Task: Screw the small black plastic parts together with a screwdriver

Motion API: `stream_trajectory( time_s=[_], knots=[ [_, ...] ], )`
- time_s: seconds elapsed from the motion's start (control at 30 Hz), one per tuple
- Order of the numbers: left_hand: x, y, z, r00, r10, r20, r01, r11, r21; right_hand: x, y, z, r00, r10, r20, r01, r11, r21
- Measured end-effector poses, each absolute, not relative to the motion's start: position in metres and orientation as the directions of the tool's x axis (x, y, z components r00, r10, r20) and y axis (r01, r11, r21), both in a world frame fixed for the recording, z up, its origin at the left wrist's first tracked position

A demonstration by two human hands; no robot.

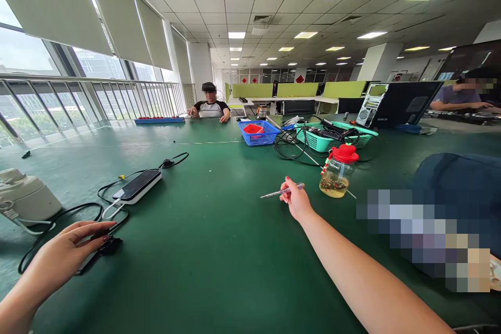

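In my right hand [294, 201] is a slim screwdriver [271, 195], its thin metal shaft pointing left and held just above the green table. My thumb and fingers are closed around its handle. At the lower left, my left hand [72, 248] has its thumb and fingers closed on a small black object [111, 246], partly hidden beneath them; its kind is unclear. Beyond that hand lies a white power bank with a dark top [138, 186], a white cable plugged into its near end. Right of my right hand stands a red-lidded glass bottle [337, 175] with yellowish liquid.
A white appliance [25, 195] stands far left, with a black cable [58, 214] beside it. Toward the back are a blue basket [259, 138] and a green basket [313, 142] of tangled cables. One person [209, 107] sits across the table [219, 266]; another [457, 96] works at right.
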State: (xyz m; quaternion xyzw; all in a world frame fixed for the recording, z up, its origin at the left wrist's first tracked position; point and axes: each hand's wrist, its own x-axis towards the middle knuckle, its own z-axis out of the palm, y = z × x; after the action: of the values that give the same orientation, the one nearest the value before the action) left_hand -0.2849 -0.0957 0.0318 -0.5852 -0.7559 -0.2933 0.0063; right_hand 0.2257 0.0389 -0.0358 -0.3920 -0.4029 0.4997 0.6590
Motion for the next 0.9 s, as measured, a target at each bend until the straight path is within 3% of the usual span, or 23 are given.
stream_trajectory(
  time_s=[0.23, 0.37, 0.63, 0.9],
  knots=[
    [-0.3, -0.092, 0.018, -0.238, 0.958, 0.162, 0.879, 0.141, 0.456, 0.225, 0.038, -0.035, 0.172, 0.978, 0.115, -0.361, 0.171, -0.917],
    [-0.301, -0.091, 0.02, -0.22, 0.973, 0.073, 0.928, 0.186, 0.323, 0.225, 0.04, -0.036, 0.162, 0.98, 0.12, -0.369, 0.172, -0.913],
    [-0.311, -0.091, 0.011, -0.107, 0.973, 0.205, 0.949, 0.038, 0.313, 0.226, 0.041, -0.037, 0.164, 0.979, 0.121, -0.371, 0.175, -0.912],
    [-0.326, -0.091, 0.0, -0.06, 0.971, 0.233, 0.929, -0.031, 0.369, 0.226, 0.041, -0.038, 0.164, 0.977, 0.133, -0.352, 0.184, -0.918]
  ],
)
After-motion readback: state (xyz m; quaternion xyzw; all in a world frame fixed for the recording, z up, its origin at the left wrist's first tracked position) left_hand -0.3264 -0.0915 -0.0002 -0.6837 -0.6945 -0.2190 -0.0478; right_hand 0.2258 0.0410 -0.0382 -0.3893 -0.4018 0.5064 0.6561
